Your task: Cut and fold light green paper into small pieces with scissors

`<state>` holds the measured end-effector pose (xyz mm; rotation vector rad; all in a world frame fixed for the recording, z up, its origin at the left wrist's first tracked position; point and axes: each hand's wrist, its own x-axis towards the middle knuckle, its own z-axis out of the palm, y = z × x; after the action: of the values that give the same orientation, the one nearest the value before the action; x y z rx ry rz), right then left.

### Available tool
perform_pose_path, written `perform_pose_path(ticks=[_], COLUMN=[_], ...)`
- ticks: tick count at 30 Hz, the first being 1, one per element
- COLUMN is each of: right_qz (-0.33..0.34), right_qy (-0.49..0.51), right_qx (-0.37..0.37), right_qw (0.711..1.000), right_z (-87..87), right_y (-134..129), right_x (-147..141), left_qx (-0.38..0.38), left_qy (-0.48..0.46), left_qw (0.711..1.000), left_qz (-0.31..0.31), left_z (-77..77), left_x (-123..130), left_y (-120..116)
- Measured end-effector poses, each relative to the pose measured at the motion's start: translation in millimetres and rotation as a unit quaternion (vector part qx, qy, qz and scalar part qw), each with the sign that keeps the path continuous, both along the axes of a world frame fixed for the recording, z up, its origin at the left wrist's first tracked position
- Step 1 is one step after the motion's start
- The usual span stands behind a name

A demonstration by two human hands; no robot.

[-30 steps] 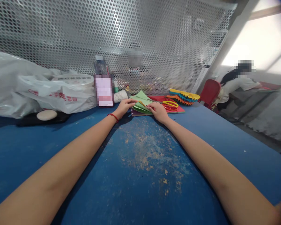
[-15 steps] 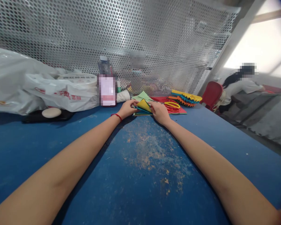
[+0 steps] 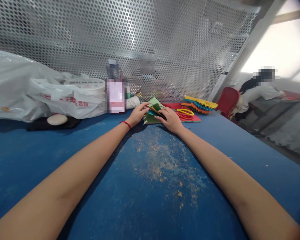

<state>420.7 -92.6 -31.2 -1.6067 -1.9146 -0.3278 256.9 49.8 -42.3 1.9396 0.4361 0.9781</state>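
Observation:
Sheets of coloured paper (image 3: 155, 103), mainly green with some yellow and blue, lie between my hands at the back of the table. My left hand (image 3: 138, 114) pinches the left edge of these sheets, its fingertips partly hidden. From the right, my right hand (image 3: 172, 120) has its fingers and thumb around the papers' lower right edge. Just beyond my right hand, scissors (image 3: 186, 114) with yellow and red handles rest on red paper (image 3: 197, 118). Pleated paper strips (image 3: 201, 104) in yellow, blue and orange lie further right.
A phone (image 3: 115, 96) stands upright against a bottle (image 3: 113, 70), beside a white roll (image 3: 133, 102). White plastic bags (image 3: 72, 100) and a black item (image 3: 40, 123) with a pale oval on it are at left. Perforated metal (image 3: 95, 36) rises behind. A person sits at far right.
The yellow sheet that stood up between my hands is now mostly covered by green paper. My right hand's fingers have shifted over the papers, and the view has moved slightly.

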Motion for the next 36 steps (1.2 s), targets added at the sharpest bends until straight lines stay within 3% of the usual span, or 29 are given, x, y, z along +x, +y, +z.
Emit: perform_pose_path(ticks=[7,12,19,26,31,36], right_qz=[-0.054,-0.054,-0.049,-0.018,-0.018,-0.056], right_qy=[0.101,0.151,0.191,0.181,0.146,0.098], right_qx=[0.033,0.026,-0.006,0.011,0.008,-0.017], right_qw=[0.993,0.987,0.98,0.983,0.989,0.993], right_z=[-8.9,-10.9,-11.8,-5.2,-6.5,-4.2], right_y=[10.7,16.4,20.7,16.1,12.4,6.3], right_x=[15.2,21.1,28.4,20.5,16.1,12.1], left_qx=[-0.013,-0.001,0.033,0.094,0.102,0.1], left_qy=[-0.008,0.006,0.042,0.115,0.176,0.191], left_qw=[1.0,1.0,0.998,0.985,0.967,0.962], left_qz=[-0.026,-0.023,0.018,0.089,0.152,0.17], left_z=[2.1,3.3,6.8,12.8,4.0,-1.1], left_x=[-0.6,-0.6,-3.1,-5.9,-3.3,-3.6], left_y=[2.5,-0.2,-6.2,-8.2,-0.6,-0.4])
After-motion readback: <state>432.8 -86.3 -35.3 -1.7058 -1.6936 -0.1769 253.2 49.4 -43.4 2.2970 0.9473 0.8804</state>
